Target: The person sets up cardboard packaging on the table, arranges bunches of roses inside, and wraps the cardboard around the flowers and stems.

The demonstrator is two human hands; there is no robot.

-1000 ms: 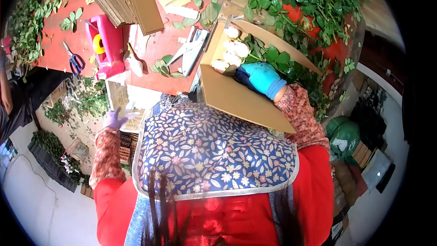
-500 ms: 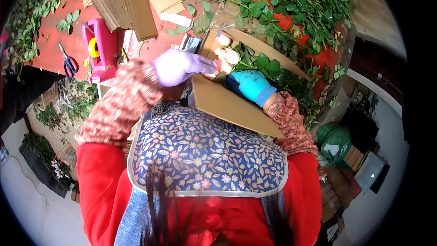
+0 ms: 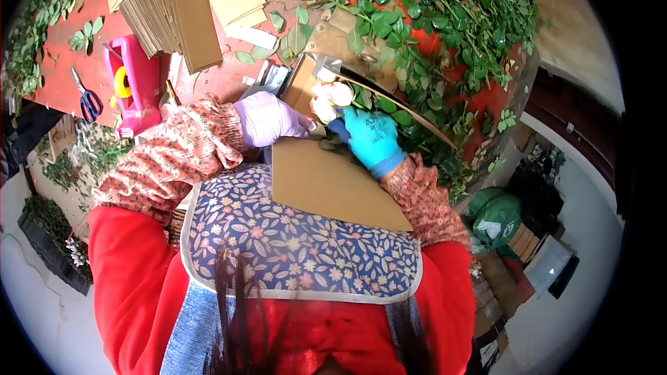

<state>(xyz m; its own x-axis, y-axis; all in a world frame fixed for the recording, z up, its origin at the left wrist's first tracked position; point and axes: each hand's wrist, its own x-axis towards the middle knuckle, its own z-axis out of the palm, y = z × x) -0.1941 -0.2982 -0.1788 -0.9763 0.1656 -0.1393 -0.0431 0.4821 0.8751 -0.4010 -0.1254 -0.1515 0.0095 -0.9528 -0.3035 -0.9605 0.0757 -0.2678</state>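
Pale pink roses [image 3: 333,93] lie in a folded cardboard wrapper [image 3: 333,180], their leafy stems running to the right. My right hand [image 3: 374,137], in a turquoise glove, is closed around the stems just below the blooms. My left hand [image 3: 272,119] wears a lavender glove. Its fingertips are pressed together beside the lowest bloom, at the near cardboard flap's upper edge; what they pinch is too small to make out. The near flap rests against my flowered apron [image 3: 299,257], while the far flap [image 3: 410,111] stands up behind the stems.
Cut rose stems with leaves [image 3: 445,21] are heaped at the back right of the red table [image 3: 62,69]. Stacked cardboard pieces [image 3: 170,17] lie at the back left. Nearer left are a pink tape dispenser [image 3: 135,90] and scissors [image 3: 88,101].
My left hand has come down slightly, fingertips now lower beside the blooms. My right hand has shifted left along with the roses. The near cardboard flap has tipped flatter, toward my apron.
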